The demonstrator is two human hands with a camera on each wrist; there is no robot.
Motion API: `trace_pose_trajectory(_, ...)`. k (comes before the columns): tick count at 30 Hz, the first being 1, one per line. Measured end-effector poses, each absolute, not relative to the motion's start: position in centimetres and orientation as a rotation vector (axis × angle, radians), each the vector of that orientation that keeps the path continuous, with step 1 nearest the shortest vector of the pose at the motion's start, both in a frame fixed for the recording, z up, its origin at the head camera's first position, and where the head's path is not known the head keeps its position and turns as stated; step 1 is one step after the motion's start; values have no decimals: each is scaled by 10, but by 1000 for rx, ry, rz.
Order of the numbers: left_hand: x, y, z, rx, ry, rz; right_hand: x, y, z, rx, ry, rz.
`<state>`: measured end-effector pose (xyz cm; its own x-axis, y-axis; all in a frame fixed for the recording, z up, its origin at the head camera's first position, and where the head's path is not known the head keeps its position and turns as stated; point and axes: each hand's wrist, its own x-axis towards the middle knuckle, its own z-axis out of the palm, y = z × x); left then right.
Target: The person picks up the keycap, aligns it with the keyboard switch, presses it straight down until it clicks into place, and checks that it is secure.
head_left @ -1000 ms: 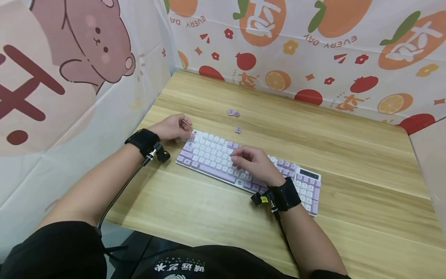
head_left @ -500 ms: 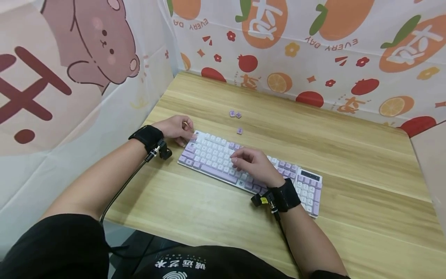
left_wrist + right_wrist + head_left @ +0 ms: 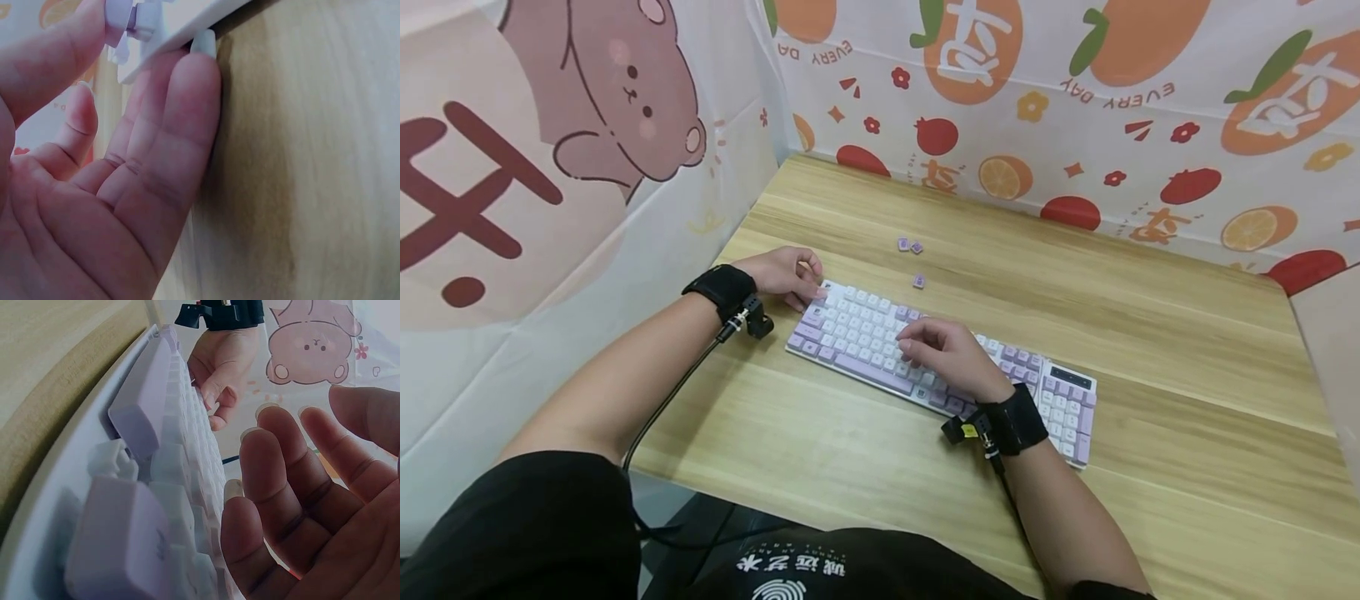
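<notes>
A white and purple keyboard [image 3: 865, 333] lies at a slant across the wooden table. At its far left corner, my left hand [image 3: 784, 275] grips the edge. The left wrist view shows the thumb against a purple keycap [image 3: 117, 22] and the fingertips [image 3: 195, 81] tucked at the underside of the keyboard's edge. Over the middle of the keys hovers my right hand [image 3: 951, 357], fingers loosely bent and holding nothing. A few spots without keycaps show, such as the bare switch [image 3: 114, 459] in the right wrist view. The right hand hides part of the keys.
Three loose purple keycaps, one a nearer keycap [image 3: 919, 282] and two by a farther keycap [image 3: 903, 244], lie behind the keyboard. A printed cloth [image 3: 1000, 108] hangs behind the table [image 3: 1187, 400] and another covers the left side. Cables run from both wrist cameras.
The head view has shifted slightly. My left thumb now sits at the keyboard's left corner with the hand steadier; the right hand stays put over the keys.
</notes>
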<state>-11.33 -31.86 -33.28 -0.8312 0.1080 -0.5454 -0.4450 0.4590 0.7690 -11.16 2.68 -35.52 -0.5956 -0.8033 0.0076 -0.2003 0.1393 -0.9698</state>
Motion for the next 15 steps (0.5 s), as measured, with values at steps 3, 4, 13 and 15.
trace_pose_trajectory(3, -113, -319, -334, -276, 2179, 1366, -112, 27, -355, -961, 1889, -1481)
trace_pose_trajectory(4, -113, -319, -334, -272, 2186, 1357, -112, 27, -355, -961, 1889, -1480)
trace_pose_trajectory(13, -112, -326, -342, -226, 2239, 1300, -113, 26, -357, -956, 1909, -1472)
trace_pose_trajectory(15, -112, -326, -343, -228, 2230, 1314, -113, 26, -357, -947, 1906, -1470)
